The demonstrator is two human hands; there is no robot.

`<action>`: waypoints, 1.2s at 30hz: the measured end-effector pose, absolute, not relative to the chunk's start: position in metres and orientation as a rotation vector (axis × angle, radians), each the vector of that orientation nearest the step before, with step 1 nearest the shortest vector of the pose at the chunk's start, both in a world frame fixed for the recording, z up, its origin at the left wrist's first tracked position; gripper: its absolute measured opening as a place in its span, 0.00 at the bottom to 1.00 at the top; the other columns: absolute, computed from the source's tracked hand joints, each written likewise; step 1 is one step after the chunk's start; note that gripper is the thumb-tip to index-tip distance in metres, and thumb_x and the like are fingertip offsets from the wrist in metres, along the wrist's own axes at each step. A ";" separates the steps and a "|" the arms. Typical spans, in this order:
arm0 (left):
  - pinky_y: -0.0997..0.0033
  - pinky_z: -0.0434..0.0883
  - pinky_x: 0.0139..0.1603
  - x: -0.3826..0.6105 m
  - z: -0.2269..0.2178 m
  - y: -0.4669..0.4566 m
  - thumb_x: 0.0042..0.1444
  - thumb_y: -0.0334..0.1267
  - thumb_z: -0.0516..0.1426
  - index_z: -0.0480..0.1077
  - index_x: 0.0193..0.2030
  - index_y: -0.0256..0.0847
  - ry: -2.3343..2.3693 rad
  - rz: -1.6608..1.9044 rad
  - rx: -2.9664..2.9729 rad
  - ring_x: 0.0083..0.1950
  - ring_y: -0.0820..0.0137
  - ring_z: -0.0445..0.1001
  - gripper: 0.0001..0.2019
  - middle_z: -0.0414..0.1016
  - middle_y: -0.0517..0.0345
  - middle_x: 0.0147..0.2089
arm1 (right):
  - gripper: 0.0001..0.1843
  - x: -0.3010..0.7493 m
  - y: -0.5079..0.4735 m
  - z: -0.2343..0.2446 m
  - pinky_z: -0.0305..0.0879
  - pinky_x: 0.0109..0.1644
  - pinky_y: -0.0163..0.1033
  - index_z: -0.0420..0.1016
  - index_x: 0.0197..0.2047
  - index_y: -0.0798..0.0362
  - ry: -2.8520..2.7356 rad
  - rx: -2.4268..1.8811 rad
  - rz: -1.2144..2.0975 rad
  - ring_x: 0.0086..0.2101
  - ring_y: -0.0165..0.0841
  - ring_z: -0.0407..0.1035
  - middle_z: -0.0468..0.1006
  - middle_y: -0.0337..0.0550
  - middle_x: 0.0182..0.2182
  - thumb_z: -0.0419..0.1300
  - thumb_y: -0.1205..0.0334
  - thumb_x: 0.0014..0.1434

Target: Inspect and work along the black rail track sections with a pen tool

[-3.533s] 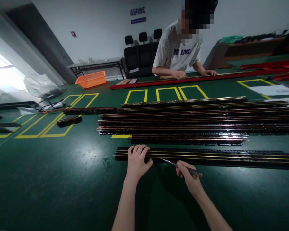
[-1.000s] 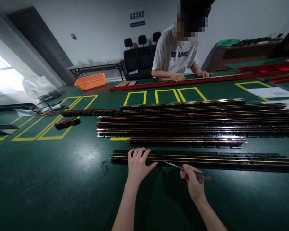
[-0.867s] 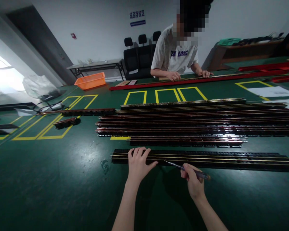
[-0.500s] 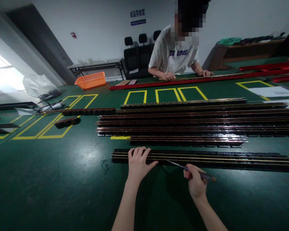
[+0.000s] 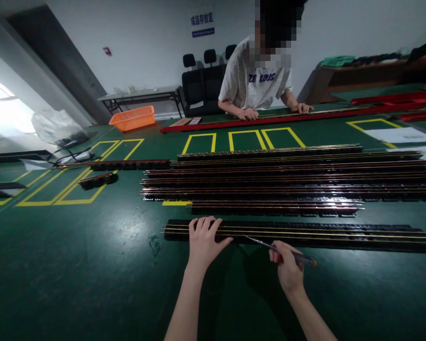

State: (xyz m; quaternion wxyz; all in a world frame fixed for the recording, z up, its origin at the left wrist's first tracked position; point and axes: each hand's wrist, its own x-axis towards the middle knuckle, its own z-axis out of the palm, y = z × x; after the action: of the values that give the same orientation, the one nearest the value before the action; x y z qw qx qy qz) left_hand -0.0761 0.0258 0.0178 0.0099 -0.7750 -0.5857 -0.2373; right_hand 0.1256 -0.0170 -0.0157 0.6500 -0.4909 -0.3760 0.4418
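A long black track strip with thin brass rails (image 5: 341,235) lies across the green table (image 5: 92,265) in front of me. My left hand (image 5: 205,239) rests flat on its left part, fingers spread over the rails. My right hand (image 5: 287,268) is closed round a thin screwdriver (image 5: 270,246). The tool's metal tip points left and touches the near edge of the strip, just right of my left hand.
Several more long track strips (image 5: 287,177) lie in rows behind. Short track pieces (image 5: 99,179) sit at the left among yellow floor-tape boxes. An orange basket (image 5: 132,117) stands far left. A person in a grey T-shirt (image 5: 257,80) works on a red strip (image 5: 287,119) opposite.
My right hand with the screwdriver has slid a little to the right along the strip. My left hand has stayed in place. The person opposite has shifted both hands slightly left.
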 end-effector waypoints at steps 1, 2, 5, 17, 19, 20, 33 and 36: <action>0.49 0.60 0.54 -0.076 0.018 0.026 0.48 0.50 0.60 0.71 0.45 0.42 -1.824 -0.741 -2.420 0.48 0.59 0.70 0.20 0.74 0.54 0.44 | 0.22 0.126 -0.017 -0.016 0.55 0.24 0.35 0.62 0.12 0.51 -0.858 -1.123 1.002 0.18 0.28 0.57 0.60 0.35 0.13 0.56 0.57 0.55; 0.49 0.60 0.54 -0.076 0.018 0.026 0.47 0.50 0.60 0.71 0.45 0.42 -1.822 -0.740 -2.419 0.48 0.60 0.70 0.20 0.74 0.54 0.44 | 0.22 0.126 -0.017 -0.015 0.55 0.24 0.35 0.62 0.12 0.51 -0.863 -1.135 1.001 0.18 0.28 0.57 0.60 0.35 0.13 0.56 0.56 0.55; 0.49 0.61 0.54 -0.078 0.018 0.026 0.47 0.50 0.60 0.70 0.45 0.42 -1.829 -0.733 -2.416 0.48 0.59 0.70 0.20 0.74 0.54 0.45 | 0.23 0.126 -0.017 -0.013 0.55 0.24 0.36 0.61 0.12 0.51 -0.893 -1.182 0.998 0.18 0.28 0.57 0.60 0.35 0.13 0.55 0.55 0.55; 0.48 0.59 0.54 -0.093 0.019 0.026 0.48 0.48 0.58 0.69 0.46 0.44 -1.833 -0.692 -2.425 0.49 0.57 0.69 0.18 0.74 0.53 0.46 | 0.24 0.126 -0.017 -0.007 0.52 0.22 0.34 0.64 0.15 0.52 -1.158 -1.266 1.124 0.18 0.28 0.56 0.62 0.36 0.14 0.53 0.48 0.57; 0.48 0.58 0.55 -0.093 0.019 0.025 0.49 0.47 0.58 0.69 0.46 0.44 -1.840 -0.697 -2.434 0.50 0.58 0.68 0.18 0.73 0.53 0.46 | 0.24 0.126 -0.017 -0.006 0.52 0.22 0.34 0.64 0.15 0.52 -1.182 -1.268 1.136 0.18 0.28 0.56 0.62 0.36 0.15 0.53 0.47 0.57; 0.48 0.57 0.56 -0.093 0.019 0.025 0.49 0.46 0.58 0.69 0.46 0.44 -1.842 -0.700 -2.442 0.50 0.58 0.68 0.18 0.73 0.54 0.46 | 0.24 0.125 -0.017 -0.005 0.52 0.22 0.34 0.64 0.15 0.52 -1.185 -1.270 1.140 0.18 0.28 0.56 0.62 0.36 0.15 0.53 0.47 0.57; 0.50 0.57 0.57 -0.084 0.025 0.023 0.49 0.38 0.56 0.70 0.46 0.44 -1.833 -0.748 -2.481 0.50 0.60 0.69 0.15 0.74 0.55 0.47 | 0.25 0.121 -0.017 0.001 0.52 0.22 0.34 0.64 0.15 0.52 -1.155 -1.283 1.097 0.18 0.28 0.56 0.62 0.36 0.14 0.54 0.46 0.56; 0.50 0.57 0.57 -0.084 0.025 0.023 0.50 0.38 0.56 0.70 0.46 0.44 -1.819 -0.760 -2.487 0.50 0.60 0.69 0.15 0.74 0.56 0.47 | 0.25 0.119 -0.018 0.004 0.52 0.22 0.34 0.64 0.14 0.52 -1.133 -1.294 1.089 0.18 0.28 0.56 0.62 0.37 0.14 0.54 0.46 0.56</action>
State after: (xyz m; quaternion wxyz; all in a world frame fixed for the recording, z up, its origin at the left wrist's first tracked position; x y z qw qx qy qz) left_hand -0.0838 0.0232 0.0246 -0.0161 -0.7836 -0.5730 -0.2395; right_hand 0.1190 -0.0179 0.0039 0.5252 -0.5410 -0.4736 0.4551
